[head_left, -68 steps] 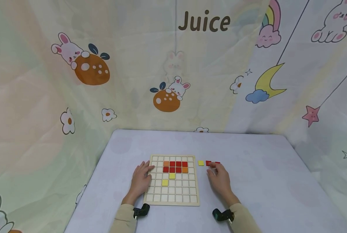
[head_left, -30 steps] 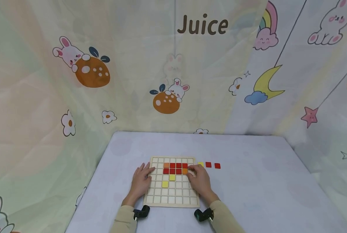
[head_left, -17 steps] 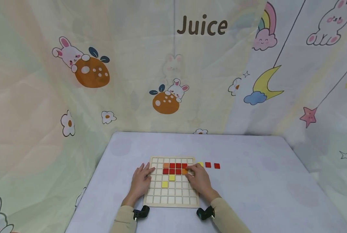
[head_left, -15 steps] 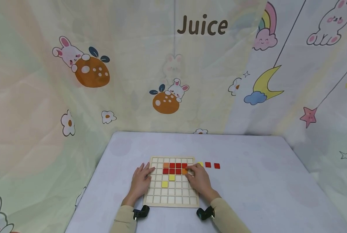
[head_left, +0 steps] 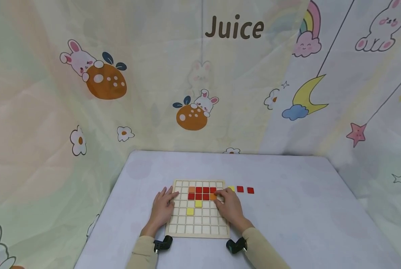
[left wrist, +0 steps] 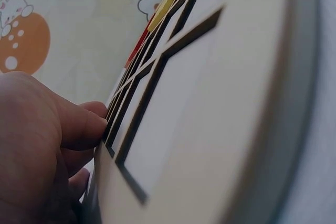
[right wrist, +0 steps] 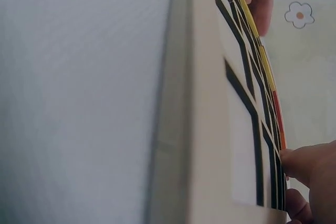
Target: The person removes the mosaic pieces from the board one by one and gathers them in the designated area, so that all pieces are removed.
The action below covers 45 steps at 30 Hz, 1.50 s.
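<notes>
A light wooden grid board (head_left: pixel 198 236) lies flat on the table, with two rows of red tiles (head_left: pixel 198 196) and an orange tile at either end. Below these rows sit two yellow tiles (head_left: pixel 190 211). My left hand (head_left: pixel 161 207) rests on the board's left edge, fingers spread. In the left wrist view its thumb (left wrist: pixel 86 127) meets the frame. My right hand (head_left: pixel 230 205) reaches over the right edge, index finger and thumb pinching at the lower orange tile (head_left: pixel 212 196) and hiding its right side. In the right wrist view the right thumb (right wrist: pixel 296 162) touches the tile row.
Right of the board lie a yellow tile (head_left: pixel 232 188), partly behind my right hand, and two red tiles (head_left: pixel 240 189). Both wrists carry small black cameras (head_left: pixel 163 243). A printed curtain (head_left: pixel 153 74) hangs behind the white table (head_left: pixel 305 205).
My right hand has moved left from the loose red tiles to the orange tile, then stayed there with only a slight shift. My left hand has stayed on the board's left edge.
</notes>
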### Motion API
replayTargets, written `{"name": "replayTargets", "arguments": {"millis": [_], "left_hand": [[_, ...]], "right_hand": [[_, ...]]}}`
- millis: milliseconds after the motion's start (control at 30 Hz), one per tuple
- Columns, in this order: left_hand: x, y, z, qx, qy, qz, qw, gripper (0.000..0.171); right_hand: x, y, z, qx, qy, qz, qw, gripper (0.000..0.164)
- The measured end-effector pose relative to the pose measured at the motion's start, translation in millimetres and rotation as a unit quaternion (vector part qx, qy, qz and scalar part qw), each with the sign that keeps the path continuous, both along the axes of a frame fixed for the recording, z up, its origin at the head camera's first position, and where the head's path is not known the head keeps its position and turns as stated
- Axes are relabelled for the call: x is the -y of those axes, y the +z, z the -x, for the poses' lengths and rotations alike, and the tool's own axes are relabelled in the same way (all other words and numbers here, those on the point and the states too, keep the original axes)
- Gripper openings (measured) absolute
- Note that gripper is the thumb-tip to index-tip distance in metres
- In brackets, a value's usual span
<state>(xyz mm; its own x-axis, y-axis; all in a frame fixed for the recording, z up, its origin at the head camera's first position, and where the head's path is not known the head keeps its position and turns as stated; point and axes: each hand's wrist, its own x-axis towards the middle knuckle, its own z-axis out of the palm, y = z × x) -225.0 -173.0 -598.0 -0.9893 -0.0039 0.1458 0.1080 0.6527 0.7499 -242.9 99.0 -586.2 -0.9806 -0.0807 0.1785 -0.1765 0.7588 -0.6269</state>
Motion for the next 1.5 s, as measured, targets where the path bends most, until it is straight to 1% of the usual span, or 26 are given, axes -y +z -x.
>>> {"name": "replayTargets", "arguments": {"millis": [233,367,633,800,967,1233,1367,1500], "left_hand": [[0.4,1.2,0.4,-0.004,0.001,-0.005,1.0000,0.038],[0.4,0.1,0.3,0.000,-0.001,-0.009,1.0000,0.037],[-0.2,-0.6,0.8,-0.001,0.000,-0.010,0.9999,0.038],[-0.1,-1.0,0.9,0.002,0.000,-0.008,1.0000,0.038],[0.2,-1.1,0.5,0.000,0.002,-0.005,1.0000,0.038],[0.5,-0.4,0.7,-0.001,0.001,-0.009,1.0000,0.038],[0.7,0.0,0.6,-0.005,-0.002,-0.010,0.9999,0.038],[0.6,0.4,0.1,-0.006,-0.004,-0.011,0.9999,0.038]], "right_hand": [[1.2,3.3,2.6,0.025,0.000,0.001,1.000,0.029],[2.3,3.1,2.5,0.029,-0.004,0.004,1.000,0.028],[4.9,1.0,1.5,0.014,0.003,0.028,1.000,0.029],[6.8,-1.2,0.8,-0.001,0.003,0.032,0.999,0.028],[8.1,-2.1,-0.1,-0.004,0.004,0.038,0.999,0.028],[5.6,-4.2,1.4,-0.025,0.026,0.028,0.999,0.028],[4.2,-4.4,1.3,-0.024,0.026,0.037,0.999,0.028],[2.1,-5.4,0.6,-0.018,0.017,0.042,0.999,0.030]]}}
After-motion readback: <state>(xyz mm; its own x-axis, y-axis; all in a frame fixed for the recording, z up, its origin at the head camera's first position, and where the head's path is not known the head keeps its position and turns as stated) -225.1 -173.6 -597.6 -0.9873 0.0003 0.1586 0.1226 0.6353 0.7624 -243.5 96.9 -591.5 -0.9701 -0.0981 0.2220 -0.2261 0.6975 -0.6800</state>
